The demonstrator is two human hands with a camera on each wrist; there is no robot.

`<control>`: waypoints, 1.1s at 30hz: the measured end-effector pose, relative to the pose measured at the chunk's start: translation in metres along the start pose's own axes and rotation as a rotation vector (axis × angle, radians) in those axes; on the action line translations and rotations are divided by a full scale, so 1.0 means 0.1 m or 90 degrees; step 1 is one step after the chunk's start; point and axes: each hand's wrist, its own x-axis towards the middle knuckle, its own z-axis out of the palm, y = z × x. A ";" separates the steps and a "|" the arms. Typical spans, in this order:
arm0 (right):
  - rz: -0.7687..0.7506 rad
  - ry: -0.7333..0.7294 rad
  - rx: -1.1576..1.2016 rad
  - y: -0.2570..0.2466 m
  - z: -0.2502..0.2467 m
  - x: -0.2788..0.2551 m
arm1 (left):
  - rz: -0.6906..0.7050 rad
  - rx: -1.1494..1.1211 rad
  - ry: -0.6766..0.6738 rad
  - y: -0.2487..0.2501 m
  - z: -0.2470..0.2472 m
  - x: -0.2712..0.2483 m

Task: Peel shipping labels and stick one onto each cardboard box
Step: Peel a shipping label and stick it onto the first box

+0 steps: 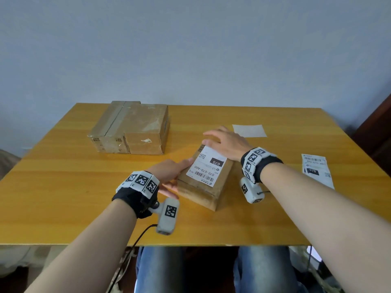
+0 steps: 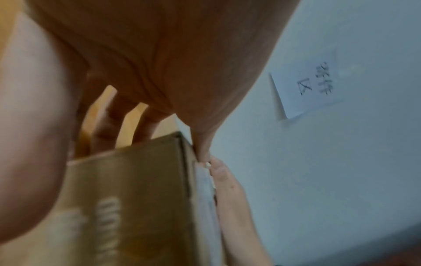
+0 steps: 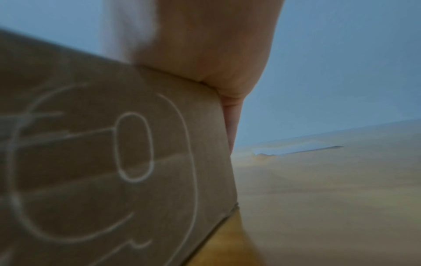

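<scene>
Cardboard boxes first: two brown taped cardboard boxes (image 1: 129, 127) sit touching side by side at far left of the yellow wooden table (image 1: 63, 187), no labels visible on them. Left hand (image 1: 171, 176) next, fingers straight along the left side of the small brown cardboard box (image 1: 203, 182) at table centre, thumb against its near-left corner, bracing, not curled round it. White printed shipping label (image 1: 208, 167) lies flat on that box's top face, reads 070-070-A80. Right hand (image 1: 226, 142) rests palm down on the label's far end, fingers spread and relaxed, pressing, nothing grasped. Blank white backing sheet (image 1: 249, 130) lies flat behind the right hand. Unpeeled white shipping labels strip (image 1: 317, 169) lies near the table's right edge. Wrist views blurred, show box sides only.
</scene>
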 end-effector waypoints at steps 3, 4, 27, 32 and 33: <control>-0.042 -0.035 0.009 -0.02 -0.02 -0.07 | 0.027 -0.124 -0.004 0.02 0.06 -0.05; -0.048 -0.038 0.013 -0.01 -0.03 -0.08 | 0.039 -0.160 0.014 0.04 0.07 -0.04; 0.253 -0.243 0.314 -0.02 -0.33 -0.60 | 0.317 -0.010 0.193 0.11 0.06 0.40; 0.266 -0.156 0.310 -0.02 -0.28 -0.56 | 0.425 0.237 0.301 0.18 -0.01 0.46; 0.259 -0.157 0.323 -0.03 -0.25 -0.55 | 0.455 0.301 0.357 0.23 -0.03 0.50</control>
